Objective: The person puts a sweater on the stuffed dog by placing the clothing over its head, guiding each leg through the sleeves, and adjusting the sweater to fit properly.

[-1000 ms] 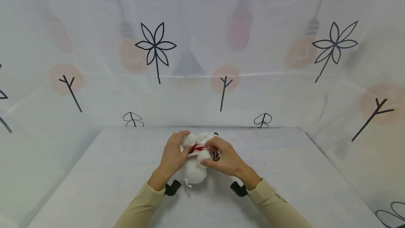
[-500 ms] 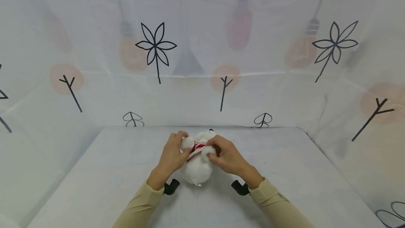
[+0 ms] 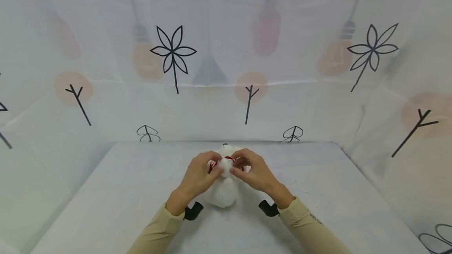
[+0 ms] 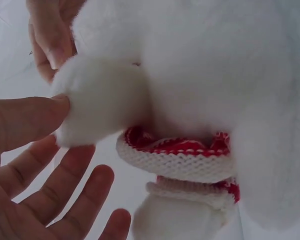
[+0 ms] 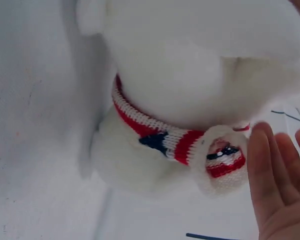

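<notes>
Across a pale table (image 3: 106, 203), beneath white hangings (image 3: 300, 101) printed with black line flowers, bare twigs and faded lamps, a white plush toy (image 3: 223, 196) rests near the middle, toward the far edge. It wears knitwear (image 5: 157, 132) in red, white and navy. Of the hands, the left hand (image 3: 202, 173) pinches a plush limb between thumb and finger, other fingers spread; the right hand (image 3: 256, 171) is loosely open beside the toy. Small dark lettering (image 3: 316, 218) on the right sleeve (image 3: 307, 226) is unreadable.
</notes>
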Available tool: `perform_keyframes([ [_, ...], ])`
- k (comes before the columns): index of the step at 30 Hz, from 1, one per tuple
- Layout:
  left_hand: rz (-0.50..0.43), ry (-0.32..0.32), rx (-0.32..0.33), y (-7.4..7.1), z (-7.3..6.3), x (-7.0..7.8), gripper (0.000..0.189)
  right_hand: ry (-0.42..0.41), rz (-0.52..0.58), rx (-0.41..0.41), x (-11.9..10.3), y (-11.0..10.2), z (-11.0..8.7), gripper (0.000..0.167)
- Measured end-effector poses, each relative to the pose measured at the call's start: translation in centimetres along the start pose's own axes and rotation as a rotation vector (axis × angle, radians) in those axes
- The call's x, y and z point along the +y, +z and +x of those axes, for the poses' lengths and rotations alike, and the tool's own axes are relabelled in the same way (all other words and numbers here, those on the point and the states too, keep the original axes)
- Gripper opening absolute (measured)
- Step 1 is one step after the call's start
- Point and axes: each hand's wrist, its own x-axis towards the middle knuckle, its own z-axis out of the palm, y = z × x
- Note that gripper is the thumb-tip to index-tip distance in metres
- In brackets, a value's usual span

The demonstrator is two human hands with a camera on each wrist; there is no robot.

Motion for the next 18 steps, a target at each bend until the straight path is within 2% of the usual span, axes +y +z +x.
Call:
perform_keyframes([
  [4, -0.012, -0.066, -0.012, -0.3, -0.1, 0.0, 0.022, 0.027, -0.048, 0.087, 0.3, 0.3, -0.1, 0.025],
  [8, -0.021, -0.078, -0.027, -0.4, -0.1, -0.2, 0.022, 0.094, -0.127, 0.147, 0.7, 0.9, -0.4, 0.022],
  [12, -0.035, -0.089, -0.022, -0.6, -0.1, -0.2, 0.022, 0.181, -0.154, 0.126, 0.8, 1.4, -0.4, 0.035],
  [18, -0.060, -0.099, -0.016, -0.9, -0.1, -0.2, 0.021, 0.315, -0.077, 0.022, 0.7, 1.5, -0.3, 0.060],
])
